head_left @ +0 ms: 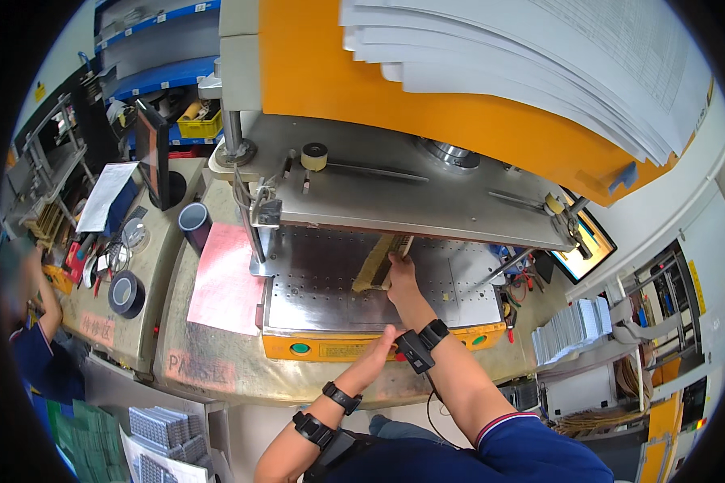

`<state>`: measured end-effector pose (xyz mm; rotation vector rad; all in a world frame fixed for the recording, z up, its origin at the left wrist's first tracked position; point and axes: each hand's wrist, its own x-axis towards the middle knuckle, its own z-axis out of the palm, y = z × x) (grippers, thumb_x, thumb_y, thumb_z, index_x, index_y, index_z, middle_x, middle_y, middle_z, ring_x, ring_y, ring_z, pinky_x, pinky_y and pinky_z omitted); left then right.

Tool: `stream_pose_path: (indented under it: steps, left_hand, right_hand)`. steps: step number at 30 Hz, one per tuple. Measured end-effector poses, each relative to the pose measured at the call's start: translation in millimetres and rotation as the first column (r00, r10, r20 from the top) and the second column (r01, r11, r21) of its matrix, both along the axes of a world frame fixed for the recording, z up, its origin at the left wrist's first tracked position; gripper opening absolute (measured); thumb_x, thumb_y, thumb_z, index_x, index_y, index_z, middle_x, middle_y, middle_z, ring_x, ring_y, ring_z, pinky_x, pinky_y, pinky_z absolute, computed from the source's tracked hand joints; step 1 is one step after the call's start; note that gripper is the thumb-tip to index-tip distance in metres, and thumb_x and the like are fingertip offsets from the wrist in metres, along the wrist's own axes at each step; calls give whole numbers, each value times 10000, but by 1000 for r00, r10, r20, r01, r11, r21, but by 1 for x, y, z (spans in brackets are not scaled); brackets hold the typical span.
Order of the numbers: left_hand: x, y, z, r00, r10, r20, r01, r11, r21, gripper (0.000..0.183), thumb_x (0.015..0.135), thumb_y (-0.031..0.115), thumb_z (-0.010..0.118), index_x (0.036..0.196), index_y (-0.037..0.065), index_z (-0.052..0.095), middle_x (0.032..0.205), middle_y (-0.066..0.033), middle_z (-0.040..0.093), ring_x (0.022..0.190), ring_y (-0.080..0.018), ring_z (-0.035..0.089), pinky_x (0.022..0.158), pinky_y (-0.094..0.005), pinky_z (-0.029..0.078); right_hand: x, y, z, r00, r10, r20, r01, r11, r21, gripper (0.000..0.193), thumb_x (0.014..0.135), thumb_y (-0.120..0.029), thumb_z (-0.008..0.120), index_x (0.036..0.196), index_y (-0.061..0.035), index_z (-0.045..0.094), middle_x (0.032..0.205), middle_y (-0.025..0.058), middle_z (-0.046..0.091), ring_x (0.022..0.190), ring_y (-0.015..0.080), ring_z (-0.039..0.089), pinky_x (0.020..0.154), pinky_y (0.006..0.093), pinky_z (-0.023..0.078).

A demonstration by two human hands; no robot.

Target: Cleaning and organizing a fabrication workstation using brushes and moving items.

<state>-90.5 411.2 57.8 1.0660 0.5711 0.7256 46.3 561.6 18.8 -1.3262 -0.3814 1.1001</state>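
My right hand [402, 278] reaches under the press's upper plate and is closed around a brush [370, 267] with yellowish bristles. The brush's bristles rest on or just above the perforated metal bed plate [314, 310]; I cannot tell which. In front of the bed's yellow edge, my left hand [370, 360] is held edge-on, fingers stretched out and nothing in it. Straps with small black devices circle both wrists. Above the bed, the press's steel upper plate [362, 189] hangs on posts and hides part of the bed's far side.
Green buttons [300, 348] sit on the bed's front edge. A pink sheet [227, 282] and dark cup-like roll [194, 221] lie left, with a tape roll [126, 291] beyond. Paper stacks [572, 330] and cables stand right. Another person [40, 322] works at far left.
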Motion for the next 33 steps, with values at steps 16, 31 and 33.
stream_pose_path:
  steps: [16, 31, 33]
  left_hand:
    - [132, -43, 44, 872, 347, -346, 32, 664, 747, 364, 898, 340, 499, 934, -8, 597, 992, -110, 520, 980, -275, 456, 886, -369, 334]
    - [180, -86, -29, 972, -98, 212, 145, 965, -218, 756, 949, 442, 411, 1442, 4, 42, 1511, -124, 105, 1385, -207, 126, 1109, -329, 121]
    - [164, -94, -20, 933, -225, 281, 289, 934, -212, 710, 955, 431, 406, 1437, 5, 106, 1491, -124, 174, 1373, -203, 168, 1106, -325, 136]
  right_hand:
    - [114, -3, 20, 984, 144, 105, -146, 989, 9, 342, 883, -195, 519, 1188, -46, 482, 1112, 112, 544, 987, 262, 539, 803, 407, 445]
    - [198, 8, -60, -280, 545, 790, 258, 836, -485, 348, 874, -191, 469, 1201, -74, 493, 1236, 139, 466, 1179, 334, 431, 835, 508, 441]
    - [126, 7, -44, -261, 521, 813, -51, 833, -550, 377, 873, -235, 464, 1208, -63, 487, 1245, 160, 459, 1180, 359, 427, 858, 513, 439]
